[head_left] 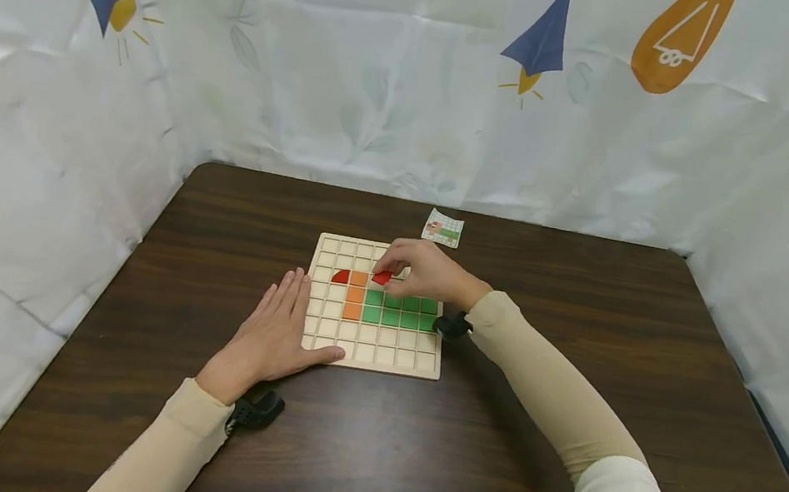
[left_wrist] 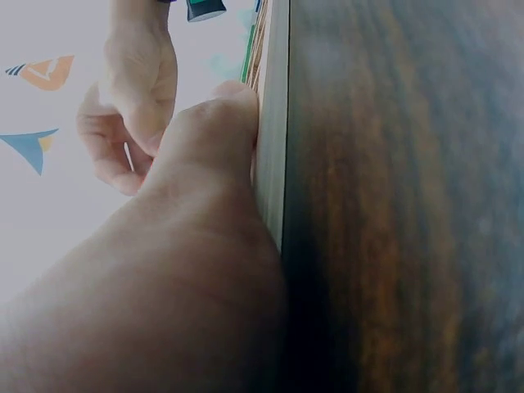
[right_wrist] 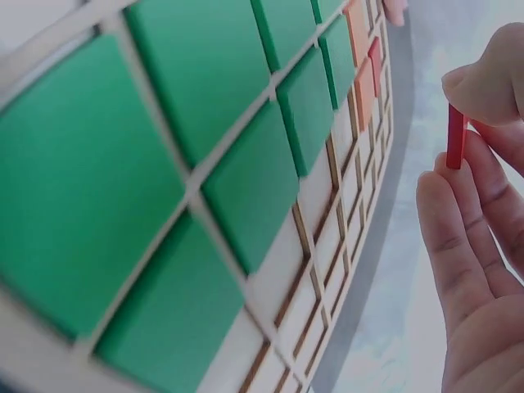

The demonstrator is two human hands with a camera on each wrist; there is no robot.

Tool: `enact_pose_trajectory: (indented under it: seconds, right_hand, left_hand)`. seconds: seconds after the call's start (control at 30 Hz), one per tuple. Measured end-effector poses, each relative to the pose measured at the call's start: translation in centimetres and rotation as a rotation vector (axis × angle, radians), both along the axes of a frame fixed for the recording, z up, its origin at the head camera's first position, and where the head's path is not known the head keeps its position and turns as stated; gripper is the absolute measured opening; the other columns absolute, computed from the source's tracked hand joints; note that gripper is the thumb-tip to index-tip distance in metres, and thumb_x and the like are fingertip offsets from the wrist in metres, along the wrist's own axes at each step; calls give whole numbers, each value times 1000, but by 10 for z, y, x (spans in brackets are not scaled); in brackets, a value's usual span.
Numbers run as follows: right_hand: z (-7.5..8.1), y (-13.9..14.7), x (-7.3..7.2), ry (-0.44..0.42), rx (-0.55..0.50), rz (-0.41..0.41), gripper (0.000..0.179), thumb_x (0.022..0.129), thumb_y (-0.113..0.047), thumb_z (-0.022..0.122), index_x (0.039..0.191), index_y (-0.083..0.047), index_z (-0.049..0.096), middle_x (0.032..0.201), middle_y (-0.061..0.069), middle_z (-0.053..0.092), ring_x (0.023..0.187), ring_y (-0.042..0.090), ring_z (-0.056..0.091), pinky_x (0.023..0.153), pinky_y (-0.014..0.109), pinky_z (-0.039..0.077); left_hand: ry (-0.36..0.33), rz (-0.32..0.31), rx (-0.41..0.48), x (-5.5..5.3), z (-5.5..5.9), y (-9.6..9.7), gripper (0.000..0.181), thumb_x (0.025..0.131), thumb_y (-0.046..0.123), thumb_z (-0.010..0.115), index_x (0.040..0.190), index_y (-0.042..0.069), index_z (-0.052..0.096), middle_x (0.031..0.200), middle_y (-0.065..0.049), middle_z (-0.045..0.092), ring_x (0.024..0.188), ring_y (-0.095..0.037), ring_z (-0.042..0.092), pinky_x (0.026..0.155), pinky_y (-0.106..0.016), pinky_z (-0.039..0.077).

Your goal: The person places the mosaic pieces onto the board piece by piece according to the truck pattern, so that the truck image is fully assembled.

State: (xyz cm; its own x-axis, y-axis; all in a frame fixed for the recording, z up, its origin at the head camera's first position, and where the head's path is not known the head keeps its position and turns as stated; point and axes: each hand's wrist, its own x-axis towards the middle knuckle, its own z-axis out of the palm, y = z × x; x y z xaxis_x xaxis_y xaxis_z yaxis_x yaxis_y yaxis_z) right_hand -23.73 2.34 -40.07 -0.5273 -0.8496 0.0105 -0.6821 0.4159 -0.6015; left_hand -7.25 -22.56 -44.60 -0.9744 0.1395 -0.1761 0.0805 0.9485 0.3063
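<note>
A wooden grid board (head_left: 386,357) lies flat on the table. Two rows of green square tiles (head_left: 400,311) fill part of it, beside a column of orange tiles (head_left: 355,295). Left of the top orange tile sits a red tile with a curved edge (head_left: 340,276). Over the board's upper middle, my right hand (head_left: 429,272) pinches a red tile (right_wrist: 456,137) between thumb and fingertips, held above the grid. My left hand (head_left: 276,330) rests flat at the board's left edge, fingers straight, with the thumb on its lower left corner.
Behind the board lies a small printed card (head_left: 442,228) showing a coloured grid pattern. The dark wooden table (head_left: 364,460) reaches back to a patterned white curtain (head_left: 413,114). A black wrist strap (head_left: 258,410) is on the left wrist, another (head_left: 453,326) on the right.
</note>
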Motion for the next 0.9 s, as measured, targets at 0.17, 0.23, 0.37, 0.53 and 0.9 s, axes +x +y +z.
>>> enact_pose_trajectory:
  seconds: [0.17,0.23,0.37,0.53,0.9]
  right_hand:
    - [-2,-19,2,1,-13,40,27,89,-13,70,114,-16,79,111,1,70,97,12,67,89,28,58]
    - [-3,-26,3,-1,-14,52,27,89,-13,70,114,-15,79,111,1,71,97,12,67,89,27,58]
    - [-5,-40,5,6,-6,77,27,88,-13,71,114,-15,79,110,0,72,96,11,68,88,24,57]
    - [-8,-55,8,21,4,97,28,88,-13,72,115,-15,79,109,0,73,96,10,68,88,22,56]
    - [-10,-80,12,67,44,144,26,90,-15,74,116,-11,78,109,2,74,94,12,64,87,22,54]
  left_hand:
    - [-10,6,-6,0,1,-1,132,85,86,55,164,-4,1,174,-24,-3,164,-42,3,133,-59,11]
    - [-8,6,-6,0,1,-1,132,84,86,54,165,-4,0,175,-24,-3,164,-41,3,133,-59,10]
    - [1,-1,-8,0,0,-1,132,84,87,53,165,-4,2,175,-24,-2,164,-41,3,133,-59,11]
    - [-1,-8,-18,-1,1,-1,132,85,87,53,164,-4,1,175,-23,-3,164,-40,1,133,-59,10]
    - [19,-10,-15,1,0,-2,128,86,83,56,164,-4,5,175,-23,0,164,-40,3,133,-59,12]
